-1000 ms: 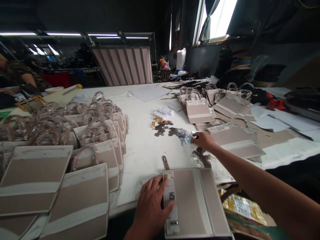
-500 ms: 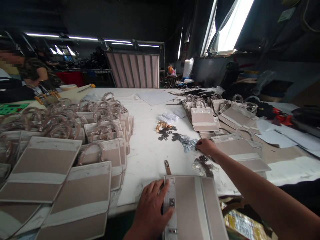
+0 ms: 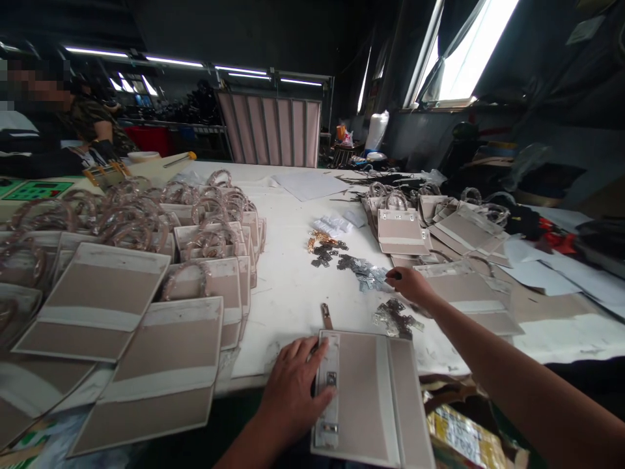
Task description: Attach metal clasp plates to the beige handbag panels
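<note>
My left hand (image 3: 297, 384) grips the left edge of a beige bag (image 3: 364, 391), its thumb resting on the pale strip with small metal fittings. The bag lies flat at the table's near edge, and a short strap with a metal end (image 3: 326, 315) pokes out beyond it. Farther forward, my right hand (image 3: 410, 285) pinches at the right side of a pile of small grey metal plates (image 3: 371, 276); what sits between its fingertips is too small to make out. Darker metal plates (image 3: 394, 318) are scattered just below that hand, and gold-coloured pieces (image 3: 319, 240) lie beyond to the left.
Many beige bags with wrapped handles (image 3: 129, 326) crowd the left side. More bags (image 3: 403, 231) stand at the right, near white paper sheets (image 3: 551, 277). A yellow-taped package (image 3: 466, 436) is below the table edge. A co-worker (image 3: 92, 124) is at the far left.
The whole view has shifted slightly. My left hand stays on the bag; my right hand remains beside the grey plates, its fingertips drawn a little closer together.
</note>
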A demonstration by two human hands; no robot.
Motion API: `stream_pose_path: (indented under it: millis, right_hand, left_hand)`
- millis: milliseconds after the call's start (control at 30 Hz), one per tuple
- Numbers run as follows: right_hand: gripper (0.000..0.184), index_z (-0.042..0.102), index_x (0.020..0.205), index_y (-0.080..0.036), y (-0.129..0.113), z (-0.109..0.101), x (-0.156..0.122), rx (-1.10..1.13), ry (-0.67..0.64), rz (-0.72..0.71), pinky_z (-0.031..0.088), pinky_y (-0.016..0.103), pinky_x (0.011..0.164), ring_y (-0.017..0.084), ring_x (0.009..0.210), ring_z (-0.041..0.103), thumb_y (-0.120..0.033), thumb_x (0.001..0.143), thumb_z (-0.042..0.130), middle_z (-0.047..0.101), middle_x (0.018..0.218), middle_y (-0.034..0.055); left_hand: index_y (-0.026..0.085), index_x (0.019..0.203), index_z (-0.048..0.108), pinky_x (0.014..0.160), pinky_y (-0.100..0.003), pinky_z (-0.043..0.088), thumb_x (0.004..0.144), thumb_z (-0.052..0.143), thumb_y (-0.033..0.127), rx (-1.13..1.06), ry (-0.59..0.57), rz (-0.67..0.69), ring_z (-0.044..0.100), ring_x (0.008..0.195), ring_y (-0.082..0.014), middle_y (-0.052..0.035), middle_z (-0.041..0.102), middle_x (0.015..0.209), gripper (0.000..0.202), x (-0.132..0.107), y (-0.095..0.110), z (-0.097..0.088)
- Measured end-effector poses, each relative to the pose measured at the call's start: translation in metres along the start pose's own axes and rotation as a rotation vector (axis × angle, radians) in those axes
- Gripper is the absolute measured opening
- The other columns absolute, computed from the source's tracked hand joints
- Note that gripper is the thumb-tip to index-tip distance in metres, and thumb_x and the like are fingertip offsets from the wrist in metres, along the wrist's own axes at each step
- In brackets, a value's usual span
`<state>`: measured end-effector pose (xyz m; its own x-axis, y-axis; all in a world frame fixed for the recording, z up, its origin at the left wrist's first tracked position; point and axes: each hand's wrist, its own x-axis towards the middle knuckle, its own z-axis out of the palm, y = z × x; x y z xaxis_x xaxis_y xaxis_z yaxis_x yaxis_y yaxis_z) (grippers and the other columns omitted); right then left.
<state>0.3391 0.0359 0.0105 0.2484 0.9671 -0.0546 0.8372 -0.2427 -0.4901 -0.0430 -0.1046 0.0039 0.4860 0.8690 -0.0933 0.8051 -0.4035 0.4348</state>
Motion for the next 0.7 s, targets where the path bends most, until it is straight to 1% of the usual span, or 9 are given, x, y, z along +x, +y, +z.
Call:
stream_pose_path:
  millis: [67,167,233,300,367,433,500,600,700]
  right_hand:
    - [0.025,0.079,0.109,-0.017,-0.013,-0.007,-0.014,0.056,-0.053,-0.012,0.049,0.024,0.064,0.018,0.070,0.070,-0.025,0.090,0.065,0.078,0.077,0.0048]
    - [0.024,0.079,0.107,-0.019,-0.047,-0.010,-0.049,0.156,-0.197,-0.064,0.050,0.022,0.057,0.016,0.065,0.069,-0.023,0.088,0.065,0.078,0.076,0.0032]
    - [0.022,0.079,0.105,-0.019,-0.074,-0.003,-0.080,0.264,-0.346,-0.129,0.050,0.022,0.056,0.016,0.063,0.068,-0.025,0.087,0.068,0.077,0.073,0.0031]
    - [0.022,0.079,0.103,-0.019,-0.099,0.011,-0.109,0.323,-0.468,-0.197,0.051,0.022,0.056,0.015,0.062,0.067,-0.024,0.084,0.070,0.076,0.074,0.0025]
    - [0.023,0.077,0.104,-0.019,-0.118,0.027,-0.131,0.340,-0.533,-0.208,0.050,0.022,0.057,0.015,0.062,0.066,-0.019,0.083,0.068,0.075,0.073,0.0011]
    - [0.024,0.077,0.102,-0.019,-0.127,0.042,-0.142,0.288,-0.506,-0.230,0.050,0.023,0.061,0.016,0.066,0.067,-0.016,0.081,0.067,0.076,0.074,0.0004]
    - [0.020,0.078,0.098,-0.019,-0.131,0.051,-0.144,0.209,-0.433,-0.279,0.050,0.024,0.067,0.017,0.073,0.068,-0.015,0.081,0.068,0.078,0.080,0.0007]
    - [0.018,0.078,0.095,-0.019,-0.131,0.054,-0.143,0.135,-0.366,-0.339,0.048,0.024,0.073,0.017,0.079,0.069,-0.013,0.081,0.068,0.079,0.087,0.0012]
    - [0.019,0.078,0.093,-0.019,-0.131,0.054,-0.143,0.090,-0.349,-0.348,0.047,0.024,0.072,0.017,0.078,0.068,-0.011,0.081,0.067,0.079,0.086,0.0012]
  left_hand:
    - [0.030,0.161,0.049,0.128,-0.053,0.031,0.085,0.073,0.042,-0.003,0.014,0.012,0.046,0.147,-0.0332,-0.0069,0.054,0.161,0.081,-0.001,0.000,0.002]
    - [0.028,0.159,0.052,0.126,-0.052,0.033,0.085,0.075,0.043,-0.017,0.047,0.030,0.047,0.145,-0.0333,-0.0077,0.056,0.160,0.079,-0.002,0.000,0.005]
    - [0.027,0.157,0.053,0.124,-0.052,0.035,0.084,0.076,0.044,-0.025,0.076,0.044,0.049,0.142,-0.0328,-0.0078,0.058,0.157,0.079,-0.001,-0.001,0.008]
    - [0.027,0.155,0.055,0.122,-0.051,0.036,0.083,0.078,0.044,-0.025,0.109,0.067,0.051,0.139,-0.0323,-0.0082,0.060,0.154,0.077,0.000,-0.002,0.010]
    - [0.026,0.153,0.056,0.120,-0.051,0.038,0.083,0.079,0.045,-0.020,0.140,0.089,0.052,0.137,-0.0321,-0.0087,0.062,0.150,0.076,0.000,-0.003,0.013]
    - [0.024,0.151,0.057,0.117,-0.050,0.040,0.083,0.081,0.046,-0.017,0.158,0.105,0.053,0.134,-0.0319,-0.0090,0.063,0.147,0.075,0.000,-0.004,0.014]
    - [0.024,0.149,0.058,0.114,-0.049,0.042,0.082,0.082,0.047,-0.016,0.166,0.115,0.054,0.132,-0.0320,-0.0090,0.065,0.144,0.075,0.000,-0.004,0.014]
    - [0.023,0.148,0.058,0.112,-0.048,0.044,0.080,0.083,0.048,-0.020,0.175,0.122,0.055,0.130,-0.0323,-0.0092,0.066,0.140,0.077,0.000,-0.004,0.014]
    - [0.022,0.148,0.059,0.111,-0.049,0.044,0.079,0.084,0.047,-0.023,0.186,0.121,0.055,0.129,-0.0326,-0.0092,0.067,0.138,0.077,0.000,-0.005,0.014]
